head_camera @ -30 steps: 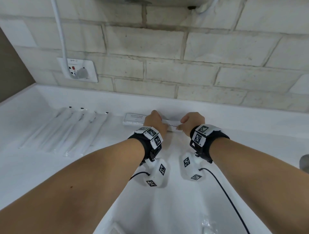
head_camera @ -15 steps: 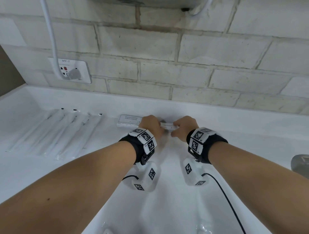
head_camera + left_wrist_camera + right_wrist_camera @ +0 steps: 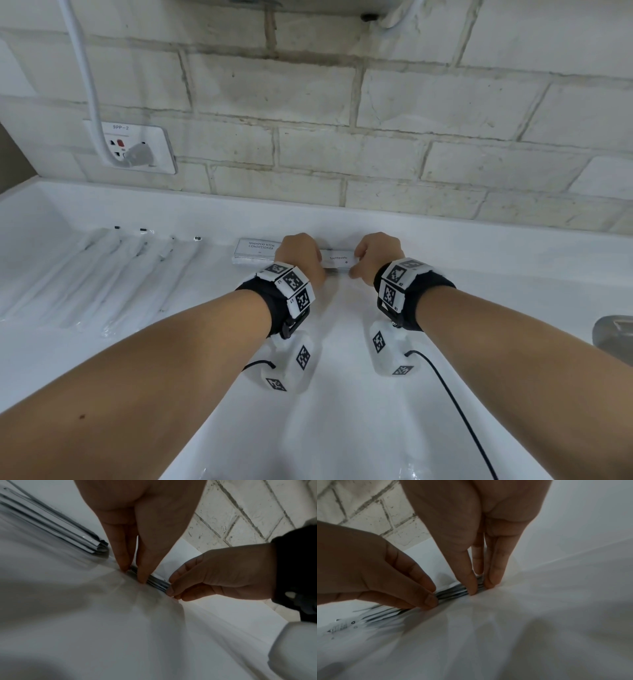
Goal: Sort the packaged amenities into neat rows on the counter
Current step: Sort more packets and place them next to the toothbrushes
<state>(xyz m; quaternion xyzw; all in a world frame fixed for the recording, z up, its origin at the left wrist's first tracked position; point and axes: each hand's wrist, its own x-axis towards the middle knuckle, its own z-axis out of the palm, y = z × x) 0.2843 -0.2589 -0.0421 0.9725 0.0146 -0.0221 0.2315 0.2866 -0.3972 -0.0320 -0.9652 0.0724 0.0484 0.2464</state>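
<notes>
Both hands sit at the back of the counter [image 3: 342, 342], one at each end of a small stack of flat toothpaste packets [image 3: 338, 259]. At the stack's left end, the left hand [image 3: 299, 255] has its fingers stretched down, with their tips on the near edge of the packets. At the right end, the right hand [image 3: 375, 255] lies the same way, fingertips [image 3: 471, 586] pressed against the layered edges. Neither hand wraps round the stack; the fingers look straight and squeeze it from the ends and the front. The stack's long axis runs left to right, parallel to the raised back edge of the counter, and lies straight ahead of the hands, between them, so both are equally near. It seems to be getting squared up before it is let go.

Just beside the stack on the left is a pile of shampoo with conditioner sachets [image 3: 258, 250], near enough that a push leftward could disturb it. Farther left, long clear-wrapped items [image 3: 113, 274] lie side by side in a row. To the right of the right hand the white surface shows nothing else until a grey metal fitting [image 3: 615, 337] at the frame's edge, so a further row would likely fit there. Behind stands a brick wall [image 3: 376, 120] with a socket [image 3: 137, 147].
</notes>
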